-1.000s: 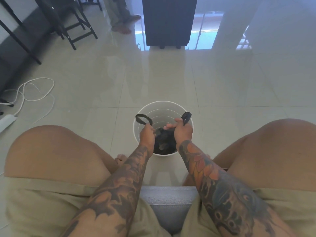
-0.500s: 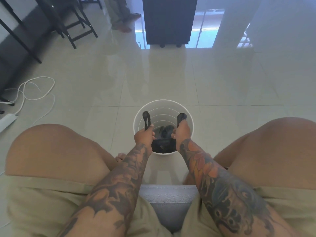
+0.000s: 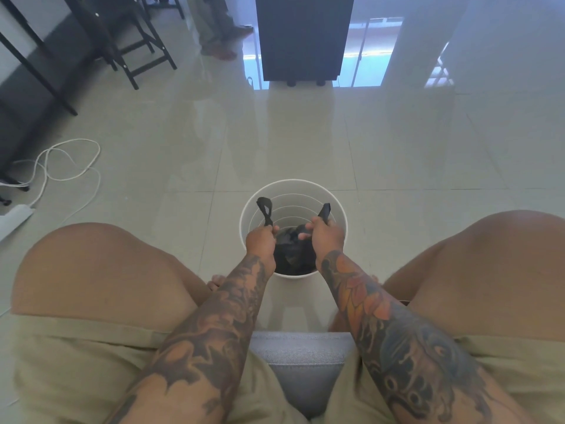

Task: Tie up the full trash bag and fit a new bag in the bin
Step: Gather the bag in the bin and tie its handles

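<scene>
A white round bin [image 3: 293, 186] stands on the tiled floor between my knees. A black trash bag [image 3: 293, 255] lies bunched inside it, against the near wall. My left hand [image 3: 260, 240] grips the bag's left handle loop [image 3: 265, 209], which sticks up above my fist. My right hand [image 3: 325, 237] grips the right handle strap [image 3: 324, 212], with some fingers reaching toward the bag's middle. Both hands hover over the bin's near half, a short gap between them.
I sit on a grey cushion [image 3: 302, 356] with bare knees either side of the bin. A white cable [image 3: 67, 160] and power strip [image 3: 15, 217] lie on the floor at left. Black chair legs [image 3: 134, 56] and a dark cabinet [image 3: 302, 38] stand farther off, near a person's feet [image 3: 220, 47].
The handle loops tipped upright and then spread again above my fists. My hands have stayed over the bin, close together, pulling the handles slightly up.
</scene>
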